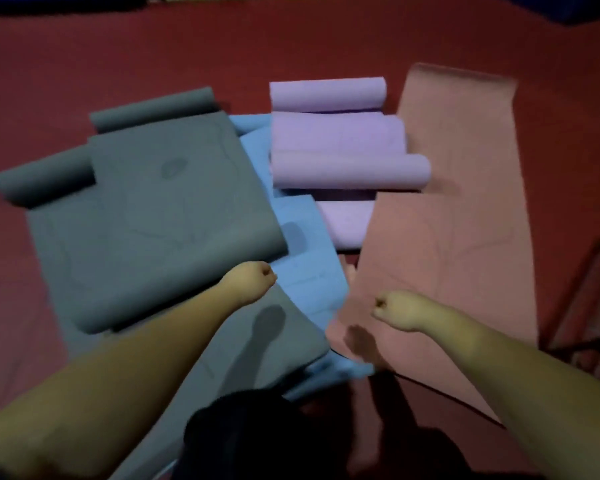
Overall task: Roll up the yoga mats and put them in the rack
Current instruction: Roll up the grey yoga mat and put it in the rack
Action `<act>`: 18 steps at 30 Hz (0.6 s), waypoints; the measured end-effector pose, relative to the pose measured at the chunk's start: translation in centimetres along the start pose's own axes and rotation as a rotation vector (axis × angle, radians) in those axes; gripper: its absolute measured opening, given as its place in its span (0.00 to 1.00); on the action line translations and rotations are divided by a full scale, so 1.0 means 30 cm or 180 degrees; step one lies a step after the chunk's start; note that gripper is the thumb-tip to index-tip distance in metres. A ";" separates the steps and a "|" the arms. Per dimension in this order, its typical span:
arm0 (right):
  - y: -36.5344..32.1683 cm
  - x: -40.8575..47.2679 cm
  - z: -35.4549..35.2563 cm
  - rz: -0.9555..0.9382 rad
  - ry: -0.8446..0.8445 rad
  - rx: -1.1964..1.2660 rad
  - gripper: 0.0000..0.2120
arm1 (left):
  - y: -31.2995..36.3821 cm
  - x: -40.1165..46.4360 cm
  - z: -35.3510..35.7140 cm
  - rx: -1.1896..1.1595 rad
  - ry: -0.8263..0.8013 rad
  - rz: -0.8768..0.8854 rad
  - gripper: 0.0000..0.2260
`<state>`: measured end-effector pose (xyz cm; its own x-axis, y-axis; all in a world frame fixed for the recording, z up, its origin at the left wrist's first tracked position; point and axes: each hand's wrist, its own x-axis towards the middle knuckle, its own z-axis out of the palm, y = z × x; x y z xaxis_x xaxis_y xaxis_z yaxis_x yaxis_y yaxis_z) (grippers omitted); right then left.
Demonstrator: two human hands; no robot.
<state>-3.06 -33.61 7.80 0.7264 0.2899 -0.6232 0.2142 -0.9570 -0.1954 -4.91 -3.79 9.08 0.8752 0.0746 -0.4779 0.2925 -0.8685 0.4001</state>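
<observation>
Mats are laid overlapping on the red floor (84,64): grey mat (160,216) left, ends curled; blue mat (305,265) beneath it; purple mat (340,147) behind, loosely rolled in folds; pink mat (458,209) right, flat, far end curled; surfaces smooth and matte, faint lines printed. Left hand (253,275) is fisted above the grey/blue edge, nothing held; right hand (395,308) is fisted above the pink mat, nothing held. Dark rack (589,306) is glimpsed at right.
</observation>
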 end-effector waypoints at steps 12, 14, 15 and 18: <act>-0.629 0.659 -0.108 -0.0941 0.0656 -0.0589 0.19 | -0.691 0.253 -0.101 0.0079 0.0870 -0.1121 0.26; -0.704 0.776 -0.094 -0.1160 0.0820 -0.0731 0.23 | -0.751 0.322 -0.085 0.0218 0.0800 -0.1216 0.28; -0.732 0.821 -0.089 -0.1251 0.0869 -0.0803 0.25 | -0.771 0.352 -0.078 0.0235 0.0755 -0.1235 0.30; -0.798 0.941 -0.096 -0.1337 0.1005 -0.1028 0.34 | -0.812 0.434 -0.063 0.0237 0.0641 -0.1347 0.35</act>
<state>14.20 -2.54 -2.93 0.6847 0.6734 -0.2789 0.6751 -0.7302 -0.1056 0.08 19.27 -5.43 0.7447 0.5165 -0.4227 0.6174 -0.7737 0.1422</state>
